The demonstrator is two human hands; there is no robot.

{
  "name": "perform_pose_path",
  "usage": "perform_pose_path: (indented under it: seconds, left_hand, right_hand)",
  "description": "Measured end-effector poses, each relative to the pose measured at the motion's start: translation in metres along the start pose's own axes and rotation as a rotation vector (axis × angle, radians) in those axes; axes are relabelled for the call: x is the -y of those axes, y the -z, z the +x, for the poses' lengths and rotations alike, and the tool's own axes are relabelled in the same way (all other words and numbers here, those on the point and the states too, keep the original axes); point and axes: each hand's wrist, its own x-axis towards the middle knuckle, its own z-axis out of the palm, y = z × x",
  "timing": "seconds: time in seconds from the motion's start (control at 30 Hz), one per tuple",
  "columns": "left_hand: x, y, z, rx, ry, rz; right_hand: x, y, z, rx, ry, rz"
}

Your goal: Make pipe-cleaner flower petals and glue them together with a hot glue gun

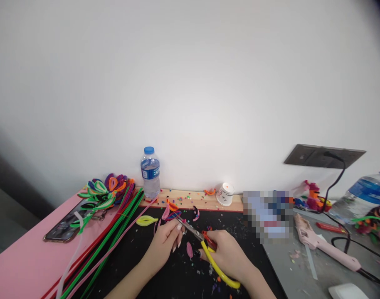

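Observation:
My right hand (pixel 224 251) is closed around scissors (pixel 194 232) with a long yellow handle, their blades pointing up and left. The blades lie just over the fingertips of my left hand (pixel 165 243). Those fingers are pinched together, and what they hold is hidden. Beyond them are a pink looped pipe-cleaner petal (pixel 166 212) and an orange one (pixel 172 206). A yellow pipe-cleaner loop (pixel 146 221) rests on the black mat (pixel 127 270) to the left. Between my hands lies a small pink petal (pixel 189 250).
Long pipe cleaners (pixel 110 241), a phone (pixel 63 224) and pipe-cleaner flowers (pixel 102 193) lie left. A water bottle (pixel 150 174) and a paper cup (pixel 225 194) stand by the wall. At right are a corded pink glue gun (pixel 330 249), a red cutter (pixel 331 227) and a large bottle (pixel 361 195).

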Motion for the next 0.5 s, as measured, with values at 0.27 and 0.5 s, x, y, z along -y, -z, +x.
perform_pose_path:
  seconds: [0.27, 0.5]
  left_hand:
    - [0.001, 0.003, 0.003, 0.150, 0.195, -0.517]
    - [-0.007, 0.007, -0.001, 0.310, 0.326, -0.862]
  right_hand:
    - [-0.003, 0.004, 0.000, 0.053, 0.016, 0.056]
    - [-0.001, 0.013, -0.002, 0.098, 0.059, 0.113]
